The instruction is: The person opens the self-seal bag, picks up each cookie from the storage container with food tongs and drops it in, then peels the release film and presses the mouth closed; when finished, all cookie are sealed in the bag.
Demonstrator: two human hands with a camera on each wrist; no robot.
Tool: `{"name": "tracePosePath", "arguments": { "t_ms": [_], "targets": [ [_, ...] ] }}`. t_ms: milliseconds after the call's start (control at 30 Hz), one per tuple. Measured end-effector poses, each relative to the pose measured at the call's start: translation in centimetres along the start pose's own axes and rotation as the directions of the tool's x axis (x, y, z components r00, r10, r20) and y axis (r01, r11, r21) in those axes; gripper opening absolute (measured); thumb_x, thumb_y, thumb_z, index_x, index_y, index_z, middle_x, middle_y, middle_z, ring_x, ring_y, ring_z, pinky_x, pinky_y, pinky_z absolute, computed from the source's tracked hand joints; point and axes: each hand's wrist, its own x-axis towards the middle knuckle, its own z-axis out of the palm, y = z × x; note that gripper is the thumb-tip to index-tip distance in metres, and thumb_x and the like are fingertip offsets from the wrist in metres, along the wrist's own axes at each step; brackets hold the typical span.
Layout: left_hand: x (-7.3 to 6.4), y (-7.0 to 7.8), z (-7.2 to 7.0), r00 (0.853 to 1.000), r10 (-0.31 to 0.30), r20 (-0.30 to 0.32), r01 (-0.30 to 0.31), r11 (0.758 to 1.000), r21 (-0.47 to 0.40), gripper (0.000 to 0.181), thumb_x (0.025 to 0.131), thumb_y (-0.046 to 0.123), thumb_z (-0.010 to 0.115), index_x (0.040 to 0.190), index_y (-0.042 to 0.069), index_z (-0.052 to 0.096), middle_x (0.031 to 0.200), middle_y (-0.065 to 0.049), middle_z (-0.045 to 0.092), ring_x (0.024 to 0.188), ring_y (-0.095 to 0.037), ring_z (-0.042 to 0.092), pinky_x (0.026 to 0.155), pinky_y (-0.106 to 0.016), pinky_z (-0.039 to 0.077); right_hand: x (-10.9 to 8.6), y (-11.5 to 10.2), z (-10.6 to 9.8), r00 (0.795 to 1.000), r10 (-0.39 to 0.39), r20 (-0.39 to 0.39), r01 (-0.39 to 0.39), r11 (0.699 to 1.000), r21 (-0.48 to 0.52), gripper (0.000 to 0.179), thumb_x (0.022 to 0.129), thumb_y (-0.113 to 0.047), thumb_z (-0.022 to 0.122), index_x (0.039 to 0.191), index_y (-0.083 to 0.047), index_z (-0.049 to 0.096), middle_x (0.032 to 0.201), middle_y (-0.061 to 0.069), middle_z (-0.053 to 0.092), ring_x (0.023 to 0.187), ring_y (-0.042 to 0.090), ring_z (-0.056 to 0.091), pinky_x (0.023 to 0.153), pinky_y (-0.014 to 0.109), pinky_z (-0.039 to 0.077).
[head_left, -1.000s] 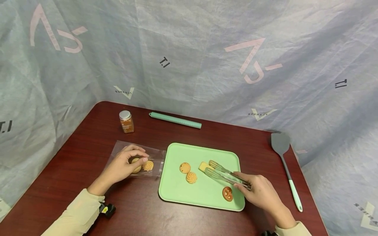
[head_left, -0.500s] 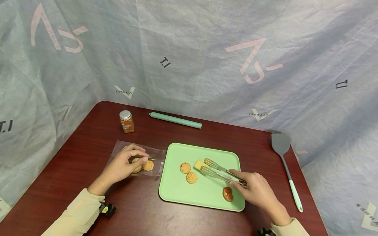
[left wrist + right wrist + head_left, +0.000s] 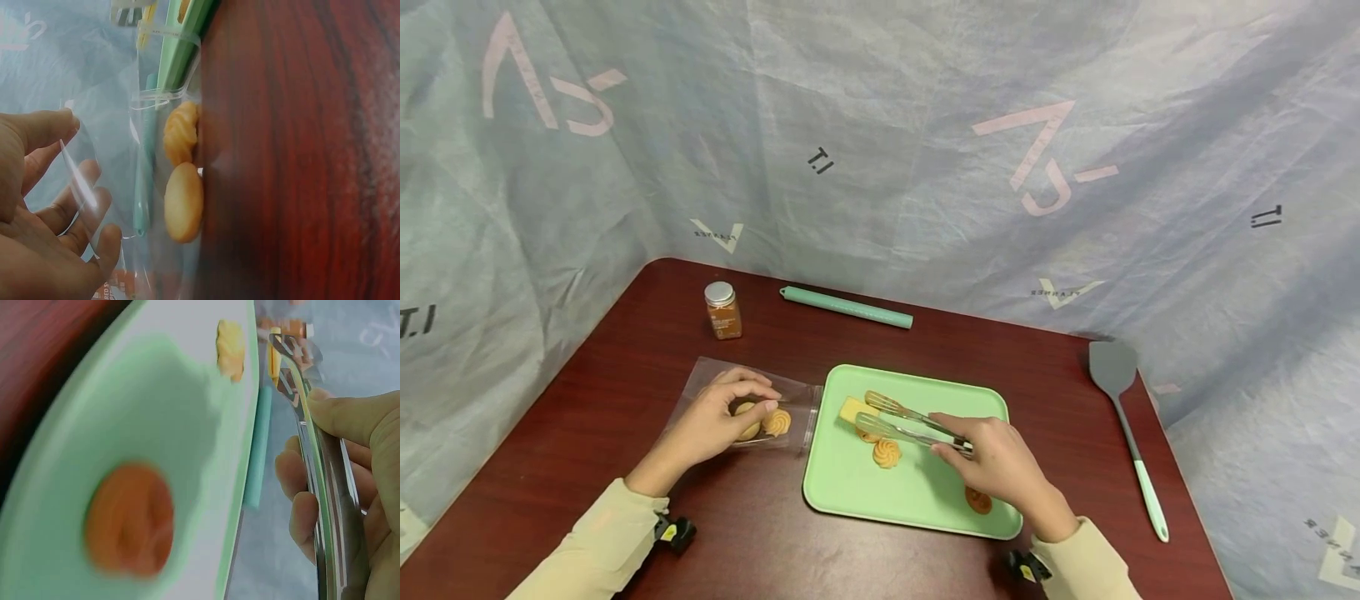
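Note:
My right hand (image 3: 1000, 458) grips metal tongs (image 3: 331, 512) whose slotted ends hold a yellow rectangular cookie (image 3: 854, 410). The cookie is over the left part of a light green tray (image 3: 917, 500). Below it, a round cookie (image 3: 868, 437) is partly covered by the tongs. A swirl cookie (image 3: 887, 453) and a brown pretzel cookie (image 3: 128, 519) also lie on the tray. Left of the tray, my left hand (image 3: 718, 417) pinches the upper film of a clear zip bag (image 3: 801, 392), lifting it. Inside the bag are a swirl cookie (image 3: 180, 132) and a plain round cookie (image 3: 184, 203).
A spice jar (image 3: 723, 312) with a silver lid stands at the back left. Along the table's back edge lies a green stick (image 3: 847, 307). A grey spatula (image 3: 1113, 367) with a pale handle lies at the far right. A printed cloth (image 3: 880, 167) hangs behind the table.
My right hand has moved left across the tray, and the tongs carry the yellow cookie from the tray's middle to its left part. My left hand and the bag stay put.

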Motion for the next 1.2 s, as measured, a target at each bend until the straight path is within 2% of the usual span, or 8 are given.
{"name": "tracePosePath", "arguments": {
  "t_ms": [233,400,500,733,967,1200],
  "targets": [
    [0.2,0.1,-0.2,1.0,-0.013,0.007,0.012,1.0,0.006,0.01,0.094,0.015,0.076,0.104,0.012,0.078,0.116,-0.01,0.064,0.112,-0.024,0.055,0.083,-0.048,0.046,3.6,-2.1,2.2,0.996,-0.081,0.046,0.08,0.996,0.034,0.04,0.091,-0.03,0.08,0.128,-0.018,0.072,0.077,-0.016,0.065,0.057,-0.005,0.047,0.052,0.024,0.041],
    [0.4,0.3,-0.1,1.0,-0.027,0.015,0.027,1.0,0.005,0.012,0.095,0.016,0.075,0.106,0.012,0.078,0.117,-0.007,0.063,0.112,-0.025,0.055,0.084,-0.05,0.046,5.4,-3.2,3.8,0.99,-0.118,0.081,0.115,0.993,0.041,0.038,0.095,-0.034,0.075,0.129,-0.018,0.071,0.057,-0.019,0.047,0.044,-0.004,0.027,0.047,0.022,0.031],
    [0.5,0.5,0.0,0.999,-0.036,0.015,0.036,0.999,-0.001,0.012,0.096,0.017,0.074,0.106,0.012,0.078,0.116,-0.003,0.063,0.111,-0.024,0.055,0.082,-0.05,0.047,6.1,-3.8,4.5,0.988,-0.123,0.097,0.118,0.992,0.051,0.039,0.095,-0.034,0.075,0.13,-0.017,0.071,0.053,-0.019,0.041,0.042,-0.004,0.019,0.046,0.021,0.027],
    [0.4,0.8,0.2,0.999,-0.037,0.001,0.037,0.999,-0.026,0.01,0.095,0.014,0.075,0.103,0.01,0.078,0.114,-0.002,0.063,0.109,-0.022,0.057,0.082,-0.048,0.047,7.3,-5.2,5.3,0.991,-0.099,0.094,0.095,0.994,0.054,0.04,0.094,-0.035,0.076,0.13,-0.017,0.071,0.049,-0.018,0.037,0.041,-0.003,0.016,0.045,0.023,0.026],
    [0.4,0.8,-0.3,0.998,-0.061,0.008,0.061,0.998,-0.022,0.013,0.097,0.017,0.073,0.106,0.009,0.077,0.117,-0.005,0.062,0.11,-0.026,0.056,0.084,-0.055,0.047,8.3,-5.8,5.3,0.993,-0.091,0.076,0.088,0.996,0.034,0.04,0.094,-0.035,0.075,0.13,-0.019,0.071,0.045,-0.017,0.031,0.041,-0.004,0.016,0.044,0.023,0.025],
    [0.5,0.6,-0.5,0.996,-0.084,0.006,0.084,0.996,-0.039,0.013,0.097,0.019,0.073,0.106,0.011,0.078,0.117,-0.003,0.063,0.111,-0.026,0.057,0.088,-0.056,0.046,8.6,-6.2,5.4,0.993,-0.097,0.062,0.096,0.995,0.021,0.04,0.094,-0.035,0.075,0.13,-0.018,0.071,0.047,-0.018,0.027,0.043,-0.002,0.017,0.045,0.024,0.026]
  ]
}}
